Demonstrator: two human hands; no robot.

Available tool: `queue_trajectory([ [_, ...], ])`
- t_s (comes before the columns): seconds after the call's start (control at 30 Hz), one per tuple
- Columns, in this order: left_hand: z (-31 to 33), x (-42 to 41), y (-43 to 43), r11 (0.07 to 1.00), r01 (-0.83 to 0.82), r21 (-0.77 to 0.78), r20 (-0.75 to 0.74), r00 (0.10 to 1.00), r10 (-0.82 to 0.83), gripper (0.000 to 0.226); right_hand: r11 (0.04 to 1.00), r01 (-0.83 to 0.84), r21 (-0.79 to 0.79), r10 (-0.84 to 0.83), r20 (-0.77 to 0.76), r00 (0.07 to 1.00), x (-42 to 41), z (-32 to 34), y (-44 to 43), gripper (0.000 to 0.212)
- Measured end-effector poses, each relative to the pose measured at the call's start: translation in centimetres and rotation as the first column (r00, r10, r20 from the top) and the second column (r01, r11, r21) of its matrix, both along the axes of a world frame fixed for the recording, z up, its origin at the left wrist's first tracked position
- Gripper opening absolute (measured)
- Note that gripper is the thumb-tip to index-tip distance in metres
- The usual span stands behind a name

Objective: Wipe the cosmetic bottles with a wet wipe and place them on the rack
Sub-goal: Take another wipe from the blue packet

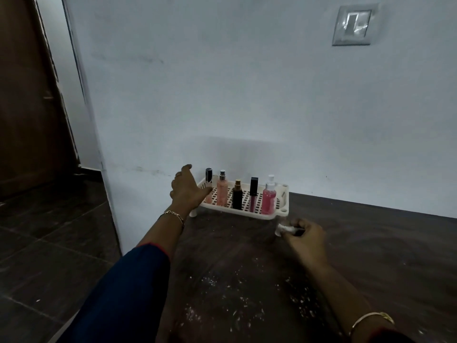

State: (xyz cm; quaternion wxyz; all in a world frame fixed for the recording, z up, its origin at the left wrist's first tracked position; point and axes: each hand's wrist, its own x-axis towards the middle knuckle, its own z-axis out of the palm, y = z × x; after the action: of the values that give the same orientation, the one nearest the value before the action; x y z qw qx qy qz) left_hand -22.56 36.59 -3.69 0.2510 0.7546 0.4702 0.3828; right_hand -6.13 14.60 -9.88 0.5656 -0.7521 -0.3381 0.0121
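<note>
Bottles: five bottles (237,198) stand in the rack (247,212) on the worktop (247,256), by the wall (247,95).
Left hand (186,190): fingers spread beside the end bottle (209,178); maybe touching, hard to see.
Right hand (308,235): pinches the wet wipe (284,228).
Tip: move slowly, don't knock it.

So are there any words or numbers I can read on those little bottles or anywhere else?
No text here can be read.
Row of cosmetic bottles on the white slotted plastic rack: any labels too small and blurred.
Silver wall switch plate: no writing shows.
</note>
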Motion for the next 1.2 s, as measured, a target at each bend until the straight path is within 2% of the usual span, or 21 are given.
queue_trajectory([
  [0.17,0.6,-1.1,-4.7,0.999,-0.046,0.024,0.047,0.998,0.045,0.08,0.993,-0.029,0.11,0.049,-0.181,0.982,-0.9,1.5,-2.6,0.025],
  [0.33,1.5,-0.6,-10.7,0.999,0.049,-0.005,0.065,0.997,-0.048,0.063,0.978,0.05,0.2,0.01,-0.287,0.958,-1.0,2.7,-6.9,0.023],
  [0.43,2.2,0.3,-14.9,0.986,0.163,-0.044,0.091,0.983,-0.158,0.053,0.968,0.092,0.235,-0.008,-0.336,0.942,-0.9,3.3,-9.9,0.027],
  [0.57,1.8,1.6,-20.1,0.88,0.424,-0.213,0.21,0.9,-0.383,0.045,0.949,0.039,0.312,0.071,-0.335,0.939,-1.9,3.8,-13.3,0.023],
  [0.7,1.2,3.0,-25.7,0.712,0.617,-0.336,0.313,0.786,-0.533,0.018,0.944,0.039,0.327,0.068,-0.31,0.948,-2.3,4.0,-16.8,0.025],
  [0.8,0.4,4.6,-30.8,0.63,0.676,-0.382,0.361,0.736,-0.572,0.011,0.962,0.041,0.27,0.04,-0.287,0.957,-1.5,3.5,-20.7,0.018],
  [0.97,-0.6,7.3,-36.9,0.495,0.743,-0.451,0.421,0.666,-0.615,0.027,0.969,0.068,0.237,0.014,-0.329,0.944,-0.1,2.5,-26.2,0.007],
  [1.13,-1.6,10.4,-41.6,0.464,0.773,-0.433,0.476,0.633,-0.611,0.009,0.971,0.088,0.222,0.005,-0.384,0.923,1.8,1.7,-31.2,0.007],
  [1.2,-2.1,11.7,-43.1,0.468,0.781,-0.413,0.499,0.624,-0.601,0.009,0.97,0.108,0.216,-0.018,-0.379,0.925,2.7,1.7,-33.1,0.01],
])
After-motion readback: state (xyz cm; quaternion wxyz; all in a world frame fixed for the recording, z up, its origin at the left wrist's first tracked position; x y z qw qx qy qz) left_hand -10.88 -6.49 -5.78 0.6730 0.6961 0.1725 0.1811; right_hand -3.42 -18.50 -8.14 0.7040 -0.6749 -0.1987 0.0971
